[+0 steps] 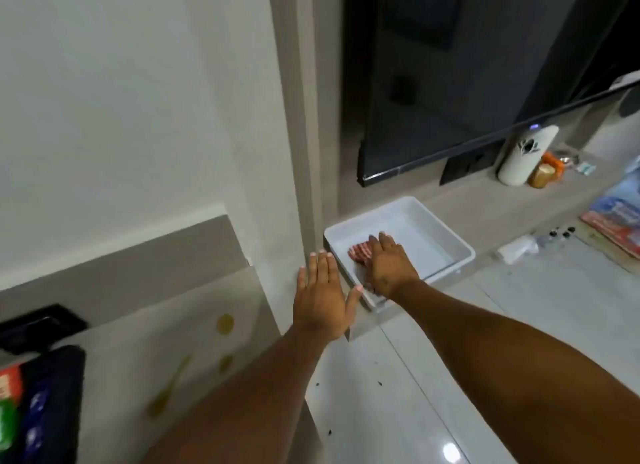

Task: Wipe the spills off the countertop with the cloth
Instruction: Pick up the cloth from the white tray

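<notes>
Yellow-green spills (224, 324) lie as blobs and a long streak on the pale countertop (145, 342) at the lower left. A red-and-white striped cloth (360, 251) lies folded in a white tray (450, 242) on a low shelf to the right. My right hand (389, 266) rests flat on the cloth, fingers extended, covering part of it. My left hand (320, 295) hovers flat with fingers apart at the countertop's right corner, beside the tray, holding nothing.
A dark bag and colourful packets (38, 401) sit at the countertop's left edge. A wall pillar (298, 152) stands between countertop and shelf. A black screen (485, 82), a white bottle (526, 155), jars and packets stand on the shelf. Glossy tiled floor lies below.
</notes>
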Motion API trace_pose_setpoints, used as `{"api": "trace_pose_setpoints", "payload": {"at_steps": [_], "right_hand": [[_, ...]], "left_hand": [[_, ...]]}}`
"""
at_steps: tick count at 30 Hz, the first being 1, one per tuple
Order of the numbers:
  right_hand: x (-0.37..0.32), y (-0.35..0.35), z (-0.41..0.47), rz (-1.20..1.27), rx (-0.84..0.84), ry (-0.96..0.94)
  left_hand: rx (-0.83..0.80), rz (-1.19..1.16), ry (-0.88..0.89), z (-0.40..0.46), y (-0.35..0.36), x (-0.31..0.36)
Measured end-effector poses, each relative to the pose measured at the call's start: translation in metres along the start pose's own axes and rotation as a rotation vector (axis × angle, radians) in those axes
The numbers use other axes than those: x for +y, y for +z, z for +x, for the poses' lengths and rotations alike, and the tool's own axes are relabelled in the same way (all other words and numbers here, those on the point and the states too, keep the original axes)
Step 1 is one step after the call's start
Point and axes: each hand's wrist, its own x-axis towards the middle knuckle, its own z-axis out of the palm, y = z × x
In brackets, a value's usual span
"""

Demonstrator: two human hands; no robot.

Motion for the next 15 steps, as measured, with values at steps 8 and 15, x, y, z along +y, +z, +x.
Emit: {"api": "trace_pose_setpoints", "payload": {"at_steps": [8, 15], "right_hand": [[0.01, 0.039, 0.041, 0.102, -0.096, 0.041], [-0.01, 0.024, 0.035, 0.227, -0.038, 0.118]], "left_hand": [[0.023, 0.042, -0.013, 0.038, 0.042, 0.005], [0.006, 0.162, 0.023, 0.033, 0.048, 0.002]]}}
